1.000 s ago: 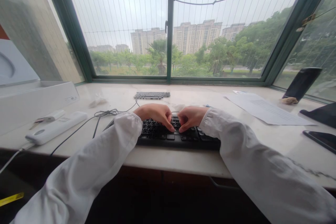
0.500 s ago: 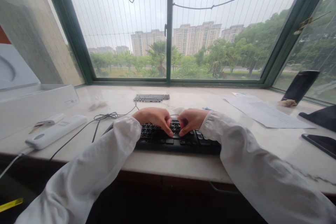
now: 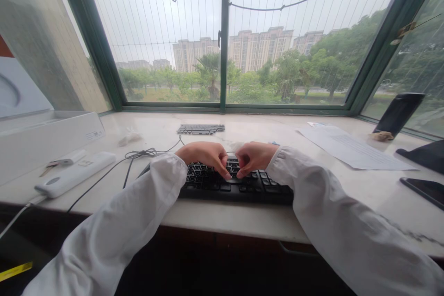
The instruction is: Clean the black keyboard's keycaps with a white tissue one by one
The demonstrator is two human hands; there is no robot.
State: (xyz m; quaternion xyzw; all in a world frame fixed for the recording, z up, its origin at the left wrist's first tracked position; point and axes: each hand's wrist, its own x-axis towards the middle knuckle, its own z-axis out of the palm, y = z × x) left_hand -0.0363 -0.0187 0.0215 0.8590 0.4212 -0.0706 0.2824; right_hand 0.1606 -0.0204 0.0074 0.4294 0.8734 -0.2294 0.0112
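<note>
"Reaching across a pale stone windowsill [image 3: 236,215], you have a long white plastic power strip [image 3: 76,175] at far left, then a bundled thin black cable [image 3: 142,152]. What marks your progress?"

"Beyond your left hand [image 3: 206,155], a dark-grey block of what look like loose keycaps [image 3: 201,129], set in rows toward the window. In front, under both hands, sits a long black plastic keyboard [image 3: 236,195]: caps along its front row, many pale-outlined squares above them, apparently bare sockets."

"And your grip?"

"Your left hand is curled, thumb angled down at the keyboard's middle. Your right hand [image 3: 255,157] mirrors it, thumb tips near each other but apart. Whether either pinches a cap, one cannot tell; most fingertips are hidden."

"How much is left?"

"You appear partway, with those sockets and loose rows unresolved. At right lie a printed white paper sheet [image 3: 354,145] and a flat black phone [image 3: 425,190]."
</note>
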